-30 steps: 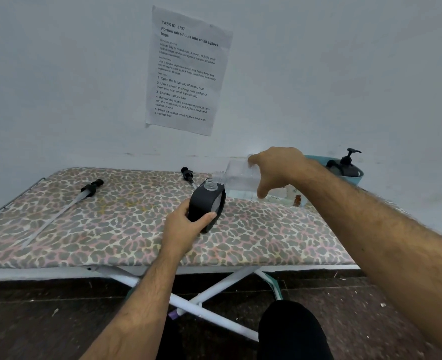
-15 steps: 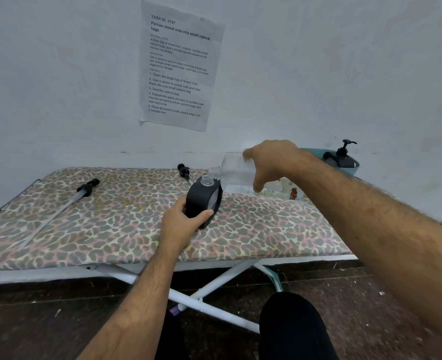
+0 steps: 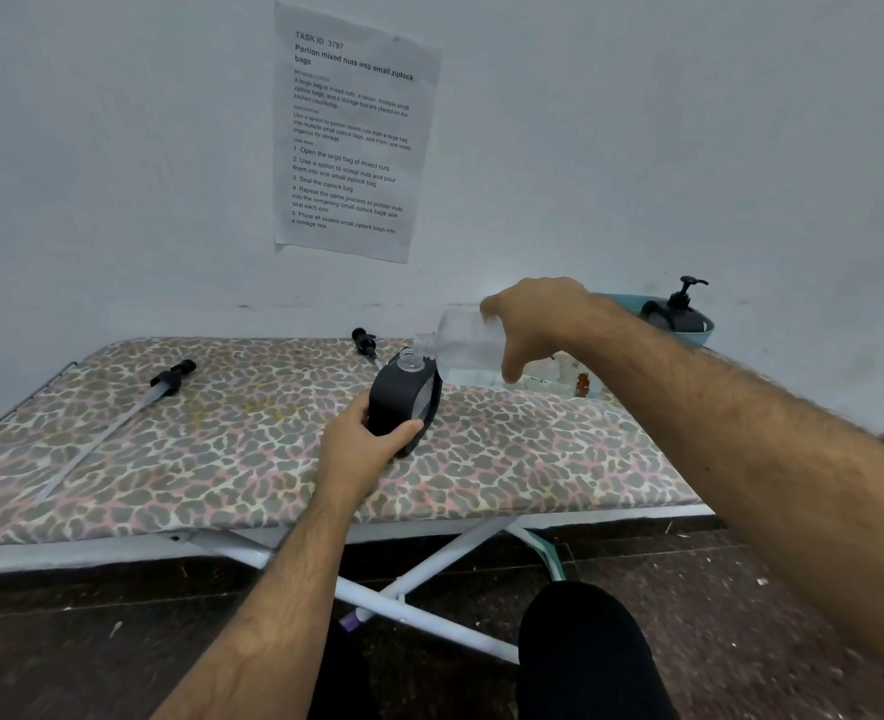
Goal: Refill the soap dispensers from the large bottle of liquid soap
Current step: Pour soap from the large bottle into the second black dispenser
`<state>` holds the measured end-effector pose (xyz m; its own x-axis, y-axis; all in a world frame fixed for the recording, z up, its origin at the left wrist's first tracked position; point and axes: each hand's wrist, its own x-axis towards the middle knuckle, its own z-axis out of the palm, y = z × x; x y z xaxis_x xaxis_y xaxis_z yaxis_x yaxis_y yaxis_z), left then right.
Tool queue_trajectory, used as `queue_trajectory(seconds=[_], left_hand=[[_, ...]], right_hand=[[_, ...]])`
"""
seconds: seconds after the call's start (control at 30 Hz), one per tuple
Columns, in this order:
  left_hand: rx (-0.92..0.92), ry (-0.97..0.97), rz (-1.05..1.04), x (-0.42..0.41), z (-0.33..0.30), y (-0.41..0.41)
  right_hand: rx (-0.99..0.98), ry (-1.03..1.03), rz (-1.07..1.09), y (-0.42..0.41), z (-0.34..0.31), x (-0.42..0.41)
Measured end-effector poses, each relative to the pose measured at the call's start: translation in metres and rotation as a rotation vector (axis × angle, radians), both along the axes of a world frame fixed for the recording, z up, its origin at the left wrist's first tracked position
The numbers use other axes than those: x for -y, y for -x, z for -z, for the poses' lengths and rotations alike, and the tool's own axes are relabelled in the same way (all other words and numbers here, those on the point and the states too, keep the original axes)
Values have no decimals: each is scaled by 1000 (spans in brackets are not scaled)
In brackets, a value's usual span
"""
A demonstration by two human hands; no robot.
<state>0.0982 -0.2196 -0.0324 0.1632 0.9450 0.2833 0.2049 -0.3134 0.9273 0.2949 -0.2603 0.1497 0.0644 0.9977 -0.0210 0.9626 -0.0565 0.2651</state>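
A pale wall with a printed sheet (image 3: 356, 132) taped to it backs a padded surface (image 3: 221, 449) covered in leopard-print fabric. Near its middle the left hand (image 3: 364, 452) wraps thumb and fingers (image 3: 409, 427) round a matte black soap dispenser (image 3: 403, 402) standing tilted, its open clear neck uppermost. The right hand (image 3: 538, 324) grips a clear plastic large bottle (image 3: 460, 345) tipped on its side, mouth just above that neck, while two black pumps, pump (image 3: 172, 376) left and pump (image 3: 364, 341) far, lie apart.
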Motion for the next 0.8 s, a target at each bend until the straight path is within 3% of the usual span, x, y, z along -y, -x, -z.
queue_trajectory(seconds=[0.8], left_hand=[[-19, -7, -1, -1, 1, 1]], right_hand=[[14, 31, 14, 3, -4, 1]])
